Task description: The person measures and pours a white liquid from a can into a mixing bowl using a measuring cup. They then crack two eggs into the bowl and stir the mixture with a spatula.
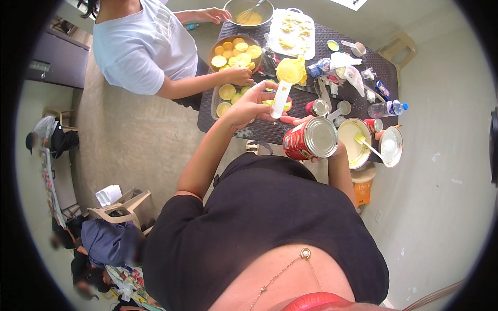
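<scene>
My left hand [255, 103] grips the white handle of a measuring cup [288, 74], whose round bowl looks yellow inside. My right hand [305, 122] holds a large red-labelled metal can [310, 138], tilted so that one round end faces me; part of this hand is hidden behind it. Beyond the can stands a smaller red can [317, 107], with another measuring cup [344, 107] beside it. To the right are a cream-coloured bowl [343, 134] with a yellow-headed spatula [367, 144] across its rim, and a bowl of white powder [390, 147].
Across the dark woven-pattern table [249, 134], a co-worker's hand [242, 76] is at a brown bowl of halved yellow fruit [237, 54]. Farther back are a metal bowl with a whisk [249, 17] and a white tray [292, 33]. A plastic bottle [383, 109] lies at the right edge.
</scene>
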Demonstrator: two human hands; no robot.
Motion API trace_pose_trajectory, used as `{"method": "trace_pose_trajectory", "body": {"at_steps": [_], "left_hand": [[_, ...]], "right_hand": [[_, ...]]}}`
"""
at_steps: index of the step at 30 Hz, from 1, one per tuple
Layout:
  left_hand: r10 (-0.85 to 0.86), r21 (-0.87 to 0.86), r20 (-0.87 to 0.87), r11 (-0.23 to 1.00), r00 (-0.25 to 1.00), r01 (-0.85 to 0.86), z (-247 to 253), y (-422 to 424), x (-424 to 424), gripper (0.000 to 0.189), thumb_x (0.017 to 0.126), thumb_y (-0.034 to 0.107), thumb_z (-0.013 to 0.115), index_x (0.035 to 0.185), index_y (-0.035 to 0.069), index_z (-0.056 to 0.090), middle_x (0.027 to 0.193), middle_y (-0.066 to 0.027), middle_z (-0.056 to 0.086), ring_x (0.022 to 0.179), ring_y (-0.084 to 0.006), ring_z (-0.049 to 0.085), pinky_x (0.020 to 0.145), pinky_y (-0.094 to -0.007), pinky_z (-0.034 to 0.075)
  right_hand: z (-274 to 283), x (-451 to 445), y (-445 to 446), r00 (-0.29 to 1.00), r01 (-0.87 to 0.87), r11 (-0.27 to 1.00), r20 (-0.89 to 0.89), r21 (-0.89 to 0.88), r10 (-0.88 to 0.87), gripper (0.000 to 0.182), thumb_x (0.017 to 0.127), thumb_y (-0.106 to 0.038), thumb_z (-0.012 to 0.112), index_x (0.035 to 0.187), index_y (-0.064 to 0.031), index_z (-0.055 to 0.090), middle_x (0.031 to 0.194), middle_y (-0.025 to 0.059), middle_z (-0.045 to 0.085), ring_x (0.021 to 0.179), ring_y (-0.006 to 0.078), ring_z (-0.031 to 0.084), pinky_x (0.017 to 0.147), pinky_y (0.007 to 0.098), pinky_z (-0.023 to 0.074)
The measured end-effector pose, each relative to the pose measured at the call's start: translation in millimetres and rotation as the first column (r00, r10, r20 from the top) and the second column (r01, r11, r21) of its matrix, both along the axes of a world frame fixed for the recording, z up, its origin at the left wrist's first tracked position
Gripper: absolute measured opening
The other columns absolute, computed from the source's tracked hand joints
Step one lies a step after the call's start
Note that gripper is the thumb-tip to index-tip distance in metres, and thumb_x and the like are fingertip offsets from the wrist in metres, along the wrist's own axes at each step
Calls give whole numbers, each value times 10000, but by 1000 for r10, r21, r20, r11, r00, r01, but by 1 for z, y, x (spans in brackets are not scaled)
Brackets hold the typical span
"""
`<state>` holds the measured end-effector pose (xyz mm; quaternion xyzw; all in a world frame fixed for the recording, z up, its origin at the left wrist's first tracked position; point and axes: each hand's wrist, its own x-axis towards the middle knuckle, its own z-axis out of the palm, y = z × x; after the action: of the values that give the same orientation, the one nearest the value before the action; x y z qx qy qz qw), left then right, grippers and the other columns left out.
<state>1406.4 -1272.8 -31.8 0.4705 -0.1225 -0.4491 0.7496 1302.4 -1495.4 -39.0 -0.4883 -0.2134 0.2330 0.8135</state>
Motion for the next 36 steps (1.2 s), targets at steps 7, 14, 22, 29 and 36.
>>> {"method": "trace_pose_trajectory", "body": {"at_steps": [7, 14, 22, 29, 36], "left_hand": [[12, -4, -1, 1000, 1000, -12, -5, -5, 1, 526, 743, -74, 521, 1216, 35, 317, 1196, -197, 513, 968, -274, 614, 723, -283, 560], [21, 5, -2, 1000, 1000, -21, -4, -6, 2, 535, 740, -79, 522, 1224, 35, 323, 1202, -203, 510, 968, -276, 615, 748, -298, 554], [26, 14, -10, 1000, 1000, -26, -2, -5, 2, 491, 748, -63, 545, 1187, 42, 353, 1180, -190, 530, 1022, -233, 591, 776, -300, 538], [34, 22, -13, 999, 999, -34, -2, -4, 5, 504, 733, -74, 536, 1186, 43, 349, 1180, -184, 532, 1026, -234, 589, 774, -299, 539], [45, 1, -1, 999, 999, -45, -4, -4, 6, 535, 740, -81, 524, 1222, 37, 325, 1194, -196, 507, 964, -276, 616, 744, -299, 555]], "right_hand": [[2, -2, -3, 998, -21, 999, -52, 29, 22, 879, 538, -210, 848, 1286, -61, 410, 1422, 241, 240, 1335, 287, 224, 1047, 407, 236], [-3, -3, -6, 998, -16, 1000, -62, 22, 17, 911, 529, -233, 856, 1300, -61, 402, 1427, 239, 230, 1323, 263, 255, 1034, 386, 263], [-8, -3, -4, 999, -4, 999, -51, 51, 6, 917, 520, -222, 856, 1300, -49, 407, 1428, 242, 227, 1334, 264, 230, 1036, 396, 257], [0, 2, 4, 998, 30, 998, -57, 47, -27, 820, 521, -211, 872, 1219, -93, 457, 1423, 275, 176, 1038, 178, 566, 795, 280, 487], [-5, 3, -2, 998, -9, 1000, -69, 28, 11, 908, 519, -215, 860, 1293, -58, 410, 1430, 240, 215, 1247, 228, 352, 970, 357, 333]]}}
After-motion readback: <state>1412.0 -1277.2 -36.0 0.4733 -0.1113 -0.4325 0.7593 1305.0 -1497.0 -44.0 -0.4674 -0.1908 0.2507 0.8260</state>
